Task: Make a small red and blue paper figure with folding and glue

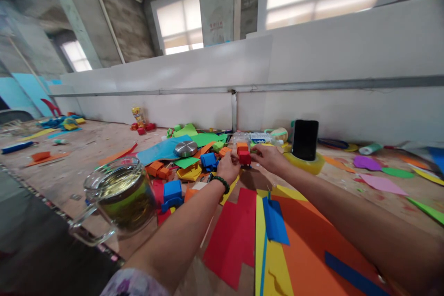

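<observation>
A small boxy figure (pixel 244 157), red below and orange on top, stands between my two hands at the middle of the table. On its left side, the fingers of my left hand (pixel 229 167) are closed against it; a dark beaded bracelet (pixel 222 183) circles that wrist. From the right, the bent fingers of my right hand (pixel 269 159) pinch at its edge, and their tips are hard to make out. Beside my left hand lie a blue boxy piece (pixel 208 162) and a yellow piece (pixel 189 173). Behind the figure is a clear plastic bottle (pixel 261 138) on its side.
A glass mug (pixel 129 199) of tea stands at the table's left front edge, near my left forearm. Red (pixel 231 240) and orange sheets (pixel 312 236) lie below my arms. A phone (pixel 305 139) leans upright by a yellow tape roll (pixel 308 163). A round metal lid (pixel 186 148) lies left.
</observation>
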### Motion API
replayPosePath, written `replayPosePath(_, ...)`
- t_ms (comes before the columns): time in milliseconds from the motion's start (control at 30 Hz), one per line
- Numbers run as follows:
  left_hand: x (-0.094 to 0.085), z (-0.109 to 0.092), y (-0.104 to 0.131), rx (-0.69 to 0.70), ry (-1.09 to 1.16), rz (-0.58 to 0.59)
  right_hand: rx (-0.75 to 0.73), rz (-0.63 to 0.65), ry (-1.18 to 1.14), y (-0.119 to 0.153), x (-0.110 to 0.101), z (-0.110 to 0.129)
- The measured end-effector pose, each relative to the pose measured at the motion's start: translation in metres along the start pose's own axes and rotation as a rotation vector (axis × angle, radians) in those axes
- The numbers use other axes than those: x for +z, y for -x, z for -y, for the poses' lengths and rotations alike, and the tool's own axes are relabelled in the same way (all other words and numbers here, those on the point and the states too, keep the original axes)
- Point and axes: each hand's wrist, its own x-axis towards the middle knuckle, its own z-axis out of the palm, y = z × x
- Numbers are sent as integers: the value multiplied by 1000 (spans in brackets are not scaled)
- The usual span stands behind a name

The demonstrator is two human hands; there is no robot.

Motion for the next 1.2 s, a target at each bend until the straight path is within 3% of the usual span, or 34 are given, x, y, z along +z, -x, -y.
replayPosePath(200,0,-3,5,-70,-141,7,96,29,51,-1,0,16)
replayPosePath(433,7,-6,-5,-113,-178,39,281,47,117,-14,0,32)
replayPosePath(733,14,-2,-11,-138,-175,70,288,70,158,-26,15,36)
replayPosePath(1200,8,-8,-5,-138,-198,53,293,67,196,-21,11,42)
